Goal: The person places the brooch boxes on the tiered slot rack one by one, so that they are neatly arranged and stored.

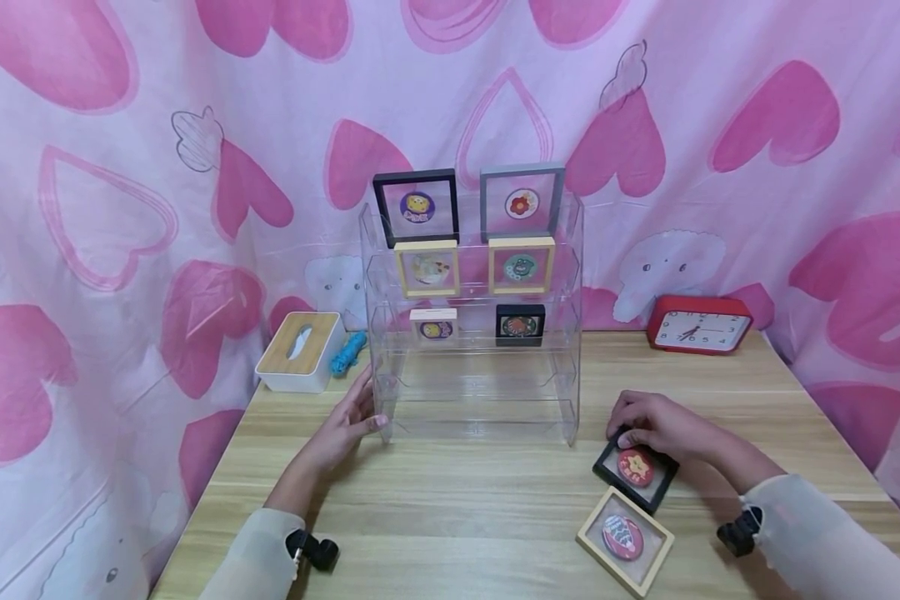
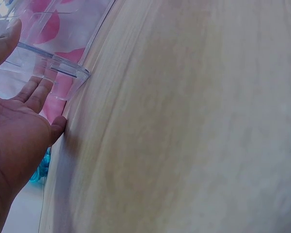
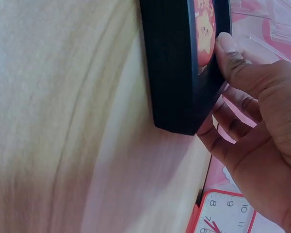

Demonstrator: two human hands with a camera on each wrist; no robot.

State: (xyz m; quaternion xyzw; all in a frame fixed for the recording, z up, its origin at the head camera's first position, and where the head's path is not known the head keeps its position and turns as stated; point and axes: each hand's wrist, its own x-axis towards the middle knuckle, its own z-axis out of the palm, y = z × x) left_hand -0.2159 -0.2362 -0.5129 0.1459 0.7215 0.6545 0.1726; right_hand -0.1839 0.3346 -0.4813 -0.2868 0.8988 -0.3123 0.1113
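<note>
A clear acrylic tiered rack (image 1: 472, 429) stands mid-table, with several small display frames on its upper tiers. My left hand (image 1: 352, 423) rests at its lower left side, fingers extended; the left wrist view shows the palm (image 2: 19, 126) beside the rack's clear corner (image 2: 80, 73). My right hand (image 1: 656, 425) grips a black display frame (image 1: 663, 483) with a red star badge, thumb on its face and fingers at its edge. In the right wrist view the frame (image 3: 169, 73) stands close over the tabletop. A light wooden frame (image 1: 594, 542) with a pink oval badge lies directly in front of it.
A red clock (image 1: 701, 327) stands at the back right. To the rack's left sit a white tissue box (image 1: 296, 381) with a wooden lid and a blue bundle (image 1: 348, 353). A pink heart-patterned curtain (image 1: 450, 100) hangs behind the table (image 1: 450, 517).
</note>
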